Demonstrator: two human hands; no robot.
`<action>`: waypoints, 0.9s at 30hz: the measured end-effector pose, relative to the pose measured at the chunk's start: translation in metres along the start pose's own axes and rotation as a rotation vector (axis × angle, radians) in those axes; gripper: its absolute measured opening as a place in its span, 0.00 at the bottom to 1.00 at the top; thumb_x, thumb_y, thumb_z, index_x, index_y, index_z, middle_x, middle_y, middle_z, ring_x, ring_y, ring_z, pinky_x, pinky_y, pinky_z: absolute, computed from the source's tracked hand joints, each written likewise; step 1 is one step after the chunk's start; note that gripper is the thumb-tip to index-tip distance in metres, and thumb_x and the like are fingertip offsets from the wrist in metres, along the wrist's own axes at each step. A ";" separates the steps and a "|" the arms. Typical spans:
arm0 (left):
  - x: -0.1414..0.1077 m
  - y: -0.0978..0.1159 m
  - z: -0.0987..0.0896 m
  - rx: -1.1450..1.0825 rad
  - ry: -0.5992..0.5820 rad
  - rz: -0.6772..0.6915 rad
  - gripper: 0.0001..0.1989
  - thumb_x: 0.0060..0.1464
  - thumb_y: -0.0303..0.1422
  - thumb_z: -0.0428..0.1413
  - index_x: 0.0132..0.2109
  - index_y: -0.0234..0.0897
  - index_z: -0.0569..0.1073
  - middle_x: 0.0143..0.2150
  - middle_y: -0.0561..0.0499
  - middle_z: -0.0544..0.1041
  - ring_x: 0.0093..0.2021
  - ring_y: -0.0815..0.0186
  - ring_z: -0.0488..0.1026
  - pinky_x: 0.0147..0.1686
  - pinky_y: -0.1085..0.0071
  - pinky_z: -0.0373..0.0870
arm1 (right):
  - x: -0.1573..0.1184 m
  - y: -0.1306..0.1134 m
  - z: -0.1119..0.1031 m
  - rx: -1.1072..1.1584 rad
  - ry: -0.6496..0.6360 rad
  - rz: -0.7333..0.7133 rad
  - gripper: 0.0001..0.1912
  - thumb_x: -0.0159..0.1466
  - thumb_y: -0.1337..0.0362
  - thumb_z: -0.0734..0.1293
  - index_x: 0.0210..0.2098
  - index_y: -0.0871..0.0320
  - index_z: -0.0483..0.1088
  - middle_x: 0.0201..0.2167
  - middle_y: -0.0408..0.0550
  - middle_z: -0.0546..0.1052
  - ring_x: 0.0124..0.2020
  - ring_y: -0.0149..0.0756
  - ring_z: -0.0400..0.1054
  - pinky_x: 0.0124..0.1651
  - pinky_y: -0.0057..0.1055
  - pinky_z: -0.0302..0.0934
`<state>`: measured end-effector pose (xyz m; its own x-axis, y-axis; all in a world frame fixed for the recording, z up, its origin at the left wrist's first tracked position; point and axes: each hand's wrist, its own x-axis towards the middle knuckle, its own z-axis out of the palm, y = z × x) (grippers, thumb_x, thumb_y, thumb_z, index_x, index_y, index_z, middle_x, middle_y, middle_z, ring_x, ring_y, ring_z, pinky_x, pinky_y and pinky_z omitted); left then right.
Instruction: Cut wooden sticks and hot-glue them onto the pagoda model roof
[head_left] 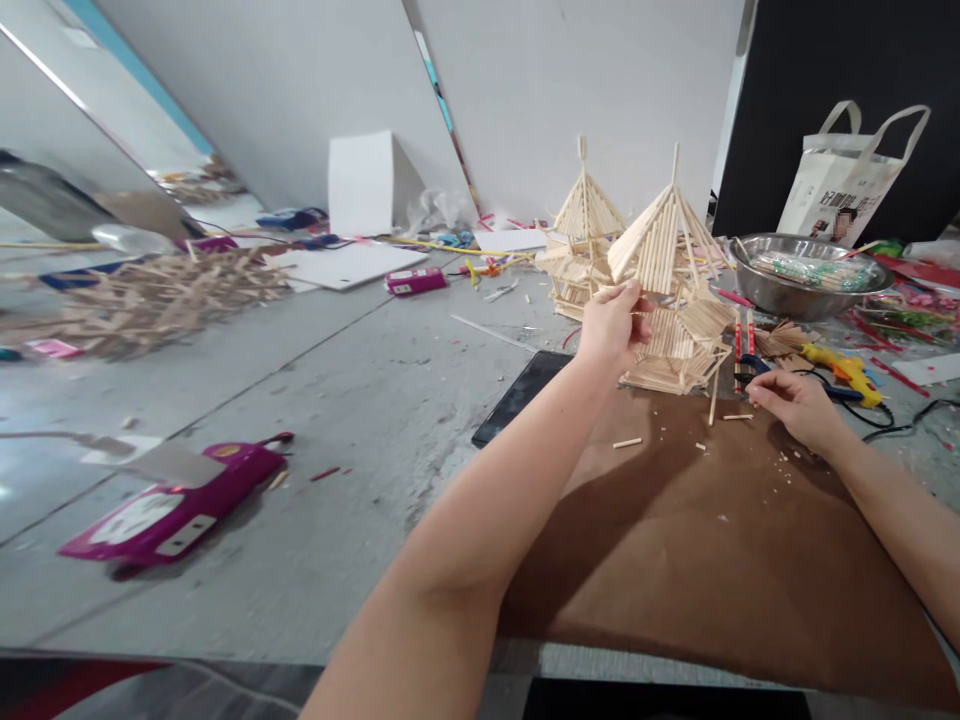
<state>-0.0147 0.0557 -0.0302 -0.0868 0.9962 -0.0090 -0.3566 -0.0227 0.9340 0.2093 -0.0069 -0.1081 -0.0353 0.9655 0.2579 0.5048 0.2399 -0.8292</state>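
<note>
My left hand (616, 322) reaches to the front pavilion model (664, 255), built of thin wooden sticks with a pointed roof. Its fingers are closed at the left lower edge of that roof. A second model (585, 215) of the same kind stands behind it, partly hidden. My right hand (802, 405) is low over the brown board (697, 540), right of the model, thumb and fingers pinched together. What is between them, if anything, I cannot make out. Beside its fingertips lies a dark-handled tool (750, 368). Cut stick pieces (627, 443) lie on the board.
A black phone (521, 398) lies left of the board. At right are a yellow glue gun (847, 372) with its cord, a steel bowl (810, 295) and a white bag (844, 190). Purple power strip (180, 505) at left; stick pile (172, 295) behind it.
</note>
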 end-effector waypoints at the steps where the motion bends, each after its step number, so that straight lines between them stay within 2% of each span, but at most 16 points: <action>1: 0.000 0.001 0.000 -0.013 0.001 -0.005 0.10 0.57 0.30 0.49 0.28 0.34 0.64 0.17 0.59 0.66 0.10 0.79 0.57 0.12 0.78 0.52 | 0.000 0.000 0.000 -0.006 -0.006 -0.003 0.17 0.51 0.49 0.66 0.27 0.57 0.71 0.22 0.44 0.74 0.25 0.32 0.65 0.31 0.30 0.60; 7: 0.002 0.003 0.001 -0.048 0.018 -0.045 0.08 0.56 0.29 0.51 0.28 0.34 0.65 0.17 0.58 0.67 0.10 0.77 0.58 0.13 0.77 0.55 | -0.001 0.002 0.000 -0.031 -0.011 -0.016 0.16 0.53 0.50 0.66 0.27 0.57 0.71 0.22 0.43 0.73 0.25 0.32 0.65 0.31 0.30 0.61; 17: -0.001 0.005 0.007 -0.071 0.005 -0.074 0.10 0.59 0.29 0.47 0.29 0.35 0.62 0.16 0.59 0.66 0.10 0.77 0.59 0.13 0.78 0.55 | 0.001 0.003 -0.003 -0.145 -0.002 -0.057 0.14 0.55 0.52 0.64 0.29 0.57 0.71 0.25 0.45 0.75 0.27 0.33 0.66 0.33 0.32 0.61; 22: 0.000 0.002 0.008 -0.087 0.011 -0.054 0.10 0.61 0.30 0.45 0.30 0.35 0.62 0.17 0.60 0.65 0.11 0.78 0.60 0.14 0.79 0.56 | 0.012 0.000 -0.026 -0.436 0.067 -0.089 0.13 0.56 0.54 0.61 0.30 0.56 0.72 0.28 0.46 0.76 0.27 0.35 0.67 0.33 0.33 0.59; 27: 0.001 -0.002 0.008 -0.090 0.012 -0.009 0.09 0.60 0.29 0.45 0.30 0.35 0.62 0.17 0.60 0.65 0.10 0.77 0.59 0.14 0.79 0.57 | 0.027 0.010 -0.057 -0.810 0.026 -0.011 0.12 0.57 0.54 0.61 0.30 0.54 0.72 0.30 0.47 0.77 0.31 0.40 0.69 0.32 0.33 0.56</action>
<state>-0.0069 0.0572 -0.0295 -0.0943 0.9953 -0.0224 -0.4393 -0.0214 0.8981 0.2623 0.0161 -0.0808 -0.0290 0.9585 0.2835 0.9728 0.0923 -0.2125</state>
